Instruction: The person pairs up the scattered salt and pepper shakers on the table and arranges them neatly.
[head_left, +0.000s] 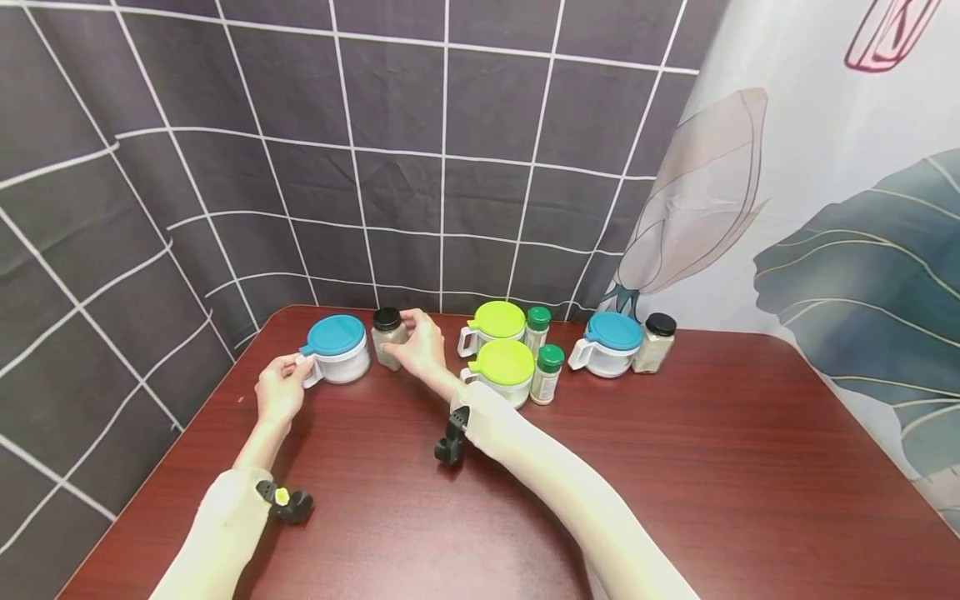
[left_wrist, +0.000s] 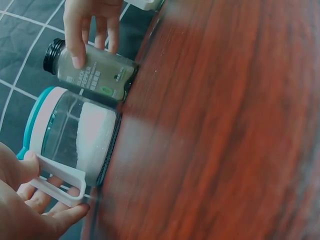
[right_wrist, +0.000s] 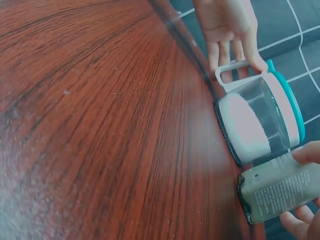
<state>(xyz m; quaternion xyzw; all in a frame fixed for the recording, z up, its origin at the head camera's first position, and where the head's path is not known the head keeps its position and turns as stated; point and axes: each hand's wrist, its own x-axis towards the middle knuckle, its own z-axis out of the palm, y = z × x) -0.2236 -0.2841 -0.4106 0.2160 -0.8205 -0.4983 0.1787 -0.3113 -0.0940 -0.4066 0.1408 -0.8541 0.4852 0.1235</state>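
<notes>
My left hand (head_left: 279, 390) grips the white handle of a clear seasoning jar (head_left: 341, 367) with a blue lid, at the back left of the table. White grains fill part of that jar (left_wrist: 95, 135), seen in the left wrist view. Just right of it stands a black pepper bottle (head_left: 387, 340) with a black cap. My right hand (head_left: 422, 348) holds this bottle between thumb and fingers from its right side. In the right wrist view, the bottle (right_wrist: 277, 187) stands close beside the jar, its printed label showing.
Two green-lidded seasoning jars (head_left: 504, 363) stand right of my right hand, one behind the other, beside two green-capped shakers (head_left: 546, 379). Farther right are another blue-lidded jar (head_left: 611, 350) and a black-capped bottle (head_left: 654, 346). A grey tiled curtain (head_left: 397, 192) hangs behind the table (head_left: 720, 467).
</notes>
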